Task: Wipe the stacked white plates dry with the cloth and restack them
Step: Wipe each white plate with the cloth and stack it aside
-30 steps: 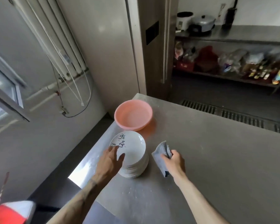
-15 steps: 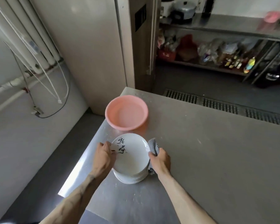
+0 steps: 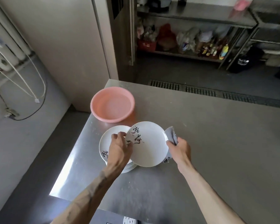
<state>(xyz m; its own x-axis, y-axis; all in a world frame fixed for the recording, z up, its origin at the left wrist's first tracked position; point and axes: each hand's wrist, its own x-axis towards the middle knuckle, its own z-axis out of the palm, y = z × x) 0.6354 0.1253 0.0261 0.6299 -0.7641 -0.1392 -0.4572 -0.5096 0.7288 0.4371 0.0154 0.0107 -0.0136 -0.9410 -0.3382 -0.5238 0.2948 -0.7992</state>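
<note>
Since half a second ago the top plate has come up off the stack and shifted to the right. Back then it lay flat on the pile with both my hands at its sides. Now I see it raised and tilted, its left edge overlapping the stack's right side. Its face, with black brush writing on it, is turned up toward the camera.

The left hand grips the plate's left rim with fingers curled at the edge. The right hand is closed round the grey cloth and holds it against the plate's right rim. Part of the cloth sticks up above the fingers and a corner hangs below the plate's edge.

The stack sits on the steel table near its left edge, and the next plate in it shows its own black marks by my left wrist. Just beyond the stack stands a pink basin; I cannot tell whether it holds water. Past the table's far edge a drain grate runs across the floor. Further back, metal shelves carry bags and bottles too blurred to name.
</note>
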